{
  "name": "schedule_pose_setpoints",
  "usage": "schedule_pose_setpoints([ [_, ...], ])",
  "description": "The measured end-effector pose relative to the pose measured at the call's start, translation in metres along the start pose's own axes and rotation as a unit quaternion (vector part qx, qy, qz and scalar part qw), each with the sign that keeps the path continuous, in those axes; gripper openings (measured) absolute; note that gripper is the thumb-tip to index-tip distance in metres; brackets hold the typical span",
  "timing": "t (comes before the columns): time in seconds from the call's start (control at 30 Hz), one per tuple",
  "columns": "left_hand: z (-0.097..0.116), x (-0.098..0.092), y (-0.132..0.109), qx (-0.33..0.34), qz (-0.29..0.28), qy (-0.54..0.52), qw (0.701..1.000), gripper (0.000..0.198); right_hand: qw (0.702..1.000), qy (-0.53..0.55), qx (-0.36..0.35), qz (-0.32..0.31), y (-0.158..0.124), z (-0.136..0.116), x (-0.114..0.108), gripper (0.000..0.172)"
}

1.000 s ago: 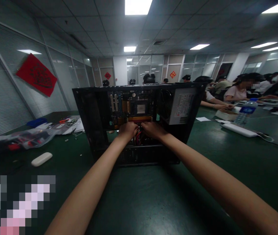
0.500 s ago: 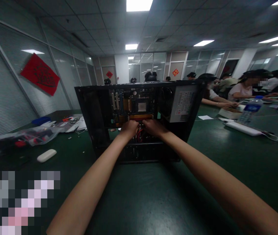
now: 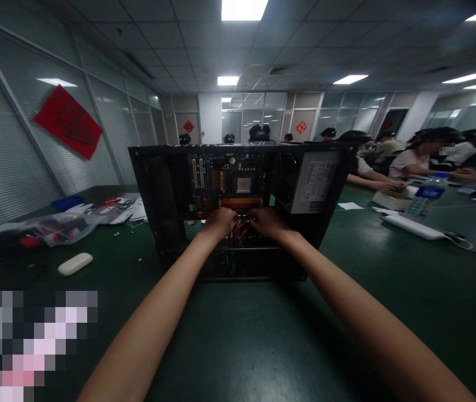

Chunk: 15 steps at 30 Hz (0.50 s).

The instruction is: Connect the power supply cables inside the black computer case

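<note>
An open black computer case (image 3: 152, 195) stands on its long side on the green table, its open side facing me. Inside it are a motherboard (image 3: 204, 192) with a square silver processor (image 3: 243, 185), orange-and-yellow slots (image 3: 242, 202) below it, and a silver power supply (image 3: 315, 181) at the right. My left hand (image 3: 221, 223) reaches in below the slots, fingers curled on a bundle of red and black wires (image 3: 242, 230). Close beside it, my right hand (image 3: 269, 222) is closed at the same wires. Both hands' fingertips are partly hidden in shadow.
To the left lie a plastic bag of parts (image 3: 49, 226), a white oblong case (image 3: 75, 264), a blue tray (image 3: 67, 202) and loose papers. On the right stand a water bottle (image 3: 428, 195), a white power strip (image 3: 414, 226) and an open box (image 3: 391, 200). Several people sit farther back.
My right hand has shifted slightly right and down, so the gap between my hands is wider and more red wire shows. My left hand has hardly moved.
</note>
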<state>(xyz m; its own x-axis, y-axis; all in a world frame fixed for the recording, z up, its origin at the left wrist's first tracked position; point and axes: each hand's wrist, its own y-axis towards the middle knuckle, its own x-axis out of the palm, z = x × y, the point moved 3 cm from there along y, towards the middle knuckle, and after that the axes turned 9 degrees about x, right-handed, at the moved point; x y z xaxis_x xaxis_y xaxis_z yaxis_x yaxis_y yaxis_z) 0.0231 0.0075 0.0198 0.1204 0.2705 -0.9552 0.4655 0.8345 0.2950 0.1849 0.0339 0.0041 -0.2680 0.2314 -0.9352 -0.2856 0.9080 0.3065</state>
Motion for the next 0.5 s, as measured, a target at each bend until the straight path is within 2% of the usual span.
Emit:
schedule_pose_setpoints([
  [0.5, 0.0024, -0.0018, 0.0001, -0.006, 0.004, -0.004, 1.0, 0.032, 1.0, -0.018, 0.009, 0.007, 0.0028, 0.0008, -0.0003, 0.031],
])
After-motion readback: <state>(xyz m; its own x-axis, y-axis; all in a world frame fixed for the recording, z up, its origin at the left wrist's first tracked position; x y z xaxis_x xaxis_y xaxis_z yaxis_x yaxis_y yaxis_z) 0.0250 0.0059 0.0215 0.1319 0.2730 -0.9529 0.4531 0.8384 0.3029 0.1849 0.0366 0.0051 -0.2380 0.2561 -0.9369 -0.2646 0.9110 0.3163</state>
